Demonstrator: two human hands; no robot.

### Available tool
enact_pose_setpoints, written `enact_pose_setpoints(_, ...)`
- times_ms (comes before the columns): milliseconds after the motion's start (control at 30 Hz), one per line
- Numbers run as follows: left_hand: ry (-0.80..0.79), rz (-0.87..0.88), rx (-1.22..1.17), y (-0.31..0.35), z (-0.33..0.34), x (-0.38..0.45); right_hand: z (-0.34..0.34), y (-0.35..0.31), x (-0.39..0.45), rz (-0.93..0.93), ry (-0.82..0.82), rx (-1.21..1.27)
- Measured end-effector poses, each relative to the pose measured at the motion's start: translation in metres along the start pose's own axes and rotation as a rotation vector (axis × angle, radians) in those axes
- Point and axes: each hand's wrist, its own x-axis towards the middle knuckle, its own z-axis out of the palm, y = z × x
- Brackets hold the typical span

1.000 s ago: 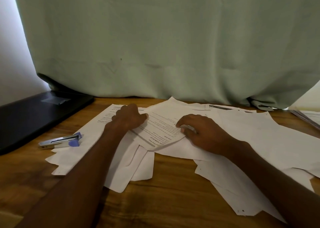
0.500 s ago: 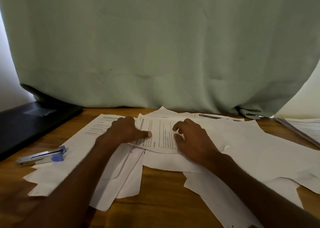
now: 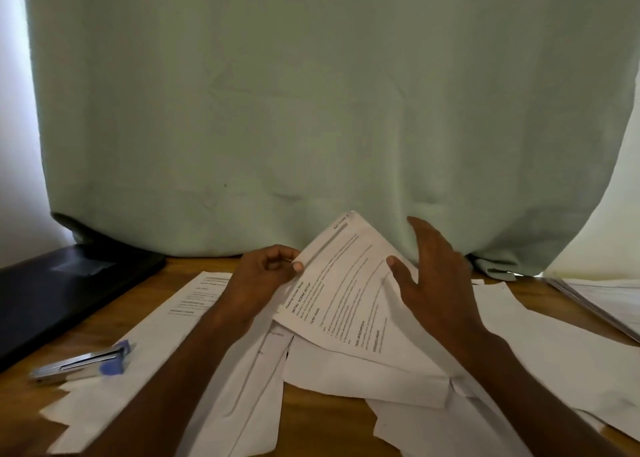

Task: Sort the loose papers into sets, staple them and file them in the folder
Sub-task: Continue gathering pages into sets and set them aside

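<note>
L hand [image 3: 263,276] pinches the left edge of a printed sheet [image 3: 341,293], thumb on top w/ the fingers curled behind, lifting that side so the sheet tilts up toward the curtain [image 3: 311,110]. R hand [image 3: 433,283] is spread wide, fingers straight, palm against the sheet's right part; can't tell how firmly it presses. Sheet's near edge rests on the loose papers [image 3: 363,373], which lie scattered across the wooden surface [image 3: 322,418], overlapping, some printed, most blank side up. One long printed page [image 3: 194,304] lies flat to the left, partly under the L forearm. Stapler [image 3: 79,364], silver w/ blue ends, sits on the surface at the left, touching the paper edge beside it. Black folder [image 3: 62,290] lies closed at far left, near the curtain's hem, apart from the papers. Another stack of pages [image 3: 602,300] at the right edge, partly cut off.
</note>
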Motion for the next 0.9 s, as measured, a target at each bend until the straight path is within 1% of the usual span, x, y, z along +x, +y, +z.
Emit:
enact_pose_setpoints(100, -0.039, -0.015, -0.112, 0.002, -0.001, -0.001, -0.001, 0.004, 0.003, 0.083, -0.056, 0.041)
enact_pose_setpoints(167, -0.06, -0.045, -0.203, 0.003, -0.001, -0.002, -0.004, 0.007, 0.006, 0.138, -0.03, 0.046)
enact_pose_setpoints(267, -0.039, -0.088, -0.322, 0.005, -0.002, -0.002, -0.009, 0.011, 0.007, 0.125, 0.041, 0.108)
enact_pose_setpoints(333, -0.005, -0.109, -0.388, 0.005, -0.003, -0.001, -0.012, 0.009, 0.007, 0.142, 0.044, 0.143)
enact_pose_setpoints(433, 0.077, -0.132, -0.458, 0.002, -0.006, 0.002, -0.01, 0.01, 0.007, 0.249, 0.077, 0.242)
enact_pose_setpoints(500, 0.118, -0.146, -0.442, -0.005, -0.007, 0.005, -0.007, 0.015, 0.008, 0.329, 0.123, 0.326)
enact_pose_setpoints(567, 0.181, -0.149, -0.42, -0.011, -0.007, 0.008, -0.006, 0.017, 0.008, 0.361, 0.133, 0.342)
enact_pose_setpoints(700, 0.253, -0.151, -0.446, -0.009, -0.005, 0.008, -0.004, 0.014, 0.006, 0.417, 0.066, 0.372)
enact_pose_setpoints(800, 0.263, -0.162, -0.524, -0.01, -0.006, 0.007, -0.003, 0.006, 0.004, 0.456, -0.068, 0.515)
enact_pose_setpoints(833, 0.253, -0.171, -0.588, -0.01, -0.005, 0.006, -0.002, 0.006, 0.003, 0.481, -0.105, 0.583)
enact_pose_setpoints(900, 0.165, -0.2, -0.684, -0.01, -0.001, 0.005, 0.0, 0.005, 0.0, 0.53, -0.092, 0.693)
